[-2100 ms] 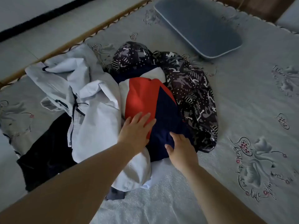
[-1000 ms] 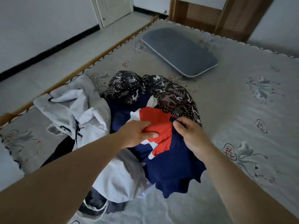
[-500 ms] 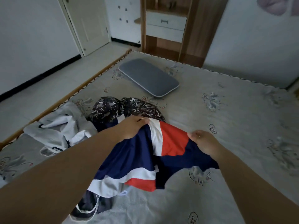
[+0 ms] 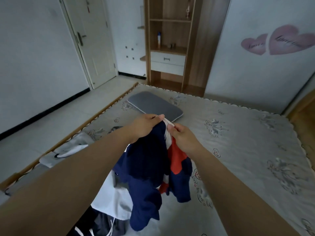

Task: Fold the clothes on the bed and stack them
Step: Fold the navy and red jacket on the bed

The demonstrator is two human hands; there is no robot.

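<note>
A navy, red and white garment [image 4: 150, 169] hangs in the air above the bed [image 4: 247, 150]. My left hand [image 4: 146, 125] and my right hand [image 4: 182, 137] both pinch its top edge, close together. Below it lies a white garment [image 4: 112, 201] and a dark one with white cords [image 4: 102, 225]. A pale grey jacket [image 4: 68, 150] shows to the left of my left arm. My forearm hides the rest of the pile.
A flat grey pillow [image 4: 153, 104] lies at the bed's far left. The bed's wooden edge [image 4: 95, 116] runs along the left, with tiled floor beyond. A wooden shelf unit [image 4: 168, 45] and a door [image 4: 92, 40] stand at the back wall.
Both hands lifted the navy, red and white garment off the pile and came together at its top edge. It now hangs bunched instead of spread. The view tilted up toward the room.
</note>
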